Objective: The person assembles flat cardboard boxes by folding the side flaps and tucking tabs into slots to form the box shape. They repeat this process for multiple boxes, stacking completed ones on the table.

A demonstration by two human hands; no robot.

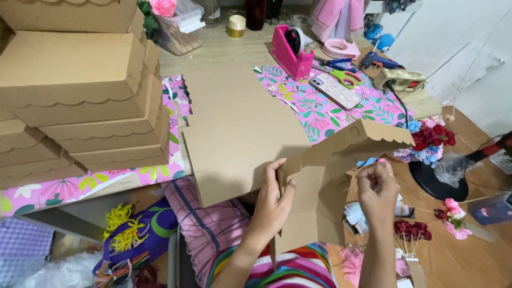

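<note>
Head view: my left hand (273, 200) pinches the flat cardboard box blank (240, 133) at a fold, fingers closed; my right hand (377, 184) grips its scalloped flap (357, 140) — steadying the crease.

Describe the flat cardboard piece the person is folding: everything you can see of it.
The cardboard box blank is plain brown, thin card, mostly unfolded. Its broad panel lies flat over the desk edge and the pink floral paper. On the near right side, narrower flaps are bent upward; one long flap has a scalloped edge. The left hand grips a folded flap near the panel's front corner, and the right hand pinches at the raised flap's lower edge. Its lower part hangs over the person's lap.
</note>
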